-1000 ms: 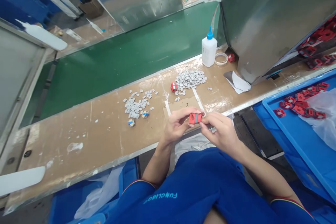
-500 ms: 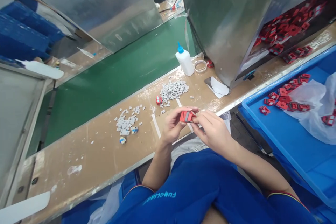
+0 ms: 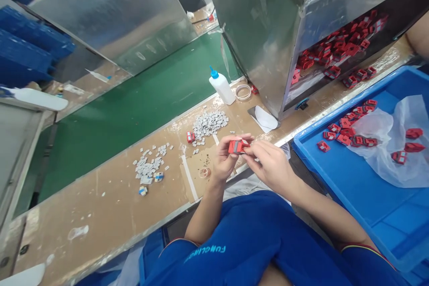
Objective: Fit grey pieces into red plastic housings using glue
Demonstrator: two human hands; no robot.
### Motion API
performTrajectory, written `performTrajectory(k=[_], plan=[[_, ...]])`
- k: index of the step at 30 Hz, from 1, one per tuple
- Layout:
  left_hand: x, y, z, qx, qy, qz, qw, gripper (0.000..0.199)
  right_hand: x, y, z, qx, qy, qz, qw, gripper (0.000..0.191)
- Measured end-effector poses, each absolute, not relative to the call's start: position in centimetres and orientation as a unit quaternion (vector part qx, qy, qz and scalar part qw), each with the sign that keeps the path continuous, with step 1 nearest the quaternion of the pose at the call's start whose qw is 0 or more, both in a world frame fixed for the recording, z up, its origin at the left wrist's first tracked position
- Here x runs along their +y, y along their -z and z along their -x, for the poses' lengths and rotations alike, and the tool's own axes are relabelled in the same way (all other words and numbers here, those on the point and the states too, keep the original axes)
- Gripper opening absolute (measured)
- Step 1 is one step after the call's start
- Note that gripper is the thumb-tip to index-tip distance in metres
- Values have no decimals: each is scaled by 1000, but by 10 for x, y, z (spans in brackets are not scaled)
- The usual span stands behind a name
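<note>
A small red part with a grey band (image 3: 237,146) is gripped between the fingers and thumb of my left hand (image 3: 224,161). From the right, my right hand (image 3: 270,161) pinches at the part's right end; whether its fingertips hold anything besides the part is too small to tell. Behind my hands lies a pile of small grey pieces (image 3: 211,123), with one red part (image 3: 190,136) at its left edge. Farther left is a second grey pile (image 3: 147,167) beside two blue, white and cream parts (image 3: 158,177).
A white bottle with a blue tip (image 3: 222,88) and a tape ring (image 3: 243,92) stand by the metal housing (image 3: 264,31). At right, a blue tray (image 3: 338,178) holds red parts and plastic film. A small round dish (image 3: 204,173) lies left of my hands. A person's arm shows upper right.
The view has shifted, so the bench and piles appear farther left. The small round dish beside my left hand now shows. My hands keep nearly the same hold on the red part.
</note>
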State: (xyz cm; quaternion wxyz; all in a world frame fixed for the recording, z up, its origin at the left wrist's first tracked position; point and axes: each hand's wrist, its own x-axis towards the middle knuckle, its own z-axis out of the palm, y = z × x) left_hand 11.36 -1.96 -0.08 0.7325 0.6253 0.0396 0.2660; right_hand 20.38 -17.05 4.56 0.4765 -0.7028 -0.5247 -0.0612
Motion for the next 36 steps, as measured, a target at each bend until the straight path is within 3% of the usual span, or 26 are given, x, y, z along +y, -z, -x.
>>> performTrajectory(k=[6,15,20,26,31,36], plan=[[-31,4,-132,45,-201,-557,804,41,-189,-52,-218,-506,33,734,452,5],[-39,11,-166,39,-123,-612,781,39,-215,-37,-241,-431,63,749,499,6],[-41,16,-191,73,-31,-700,709,62,-250,-19,-277,-379,17,768,517,10],[-25,63,-203,139,15,-817,560,44,-289,20,-407,-154,1,947,283,17],[-22,92,-206,111,-73,-879,458,28,-273,52,-503,-104,8,971,214,29],[-22,102,-205,79,-127,-890,431,22,-266,67,-552,-117,-2,974,194,44]])
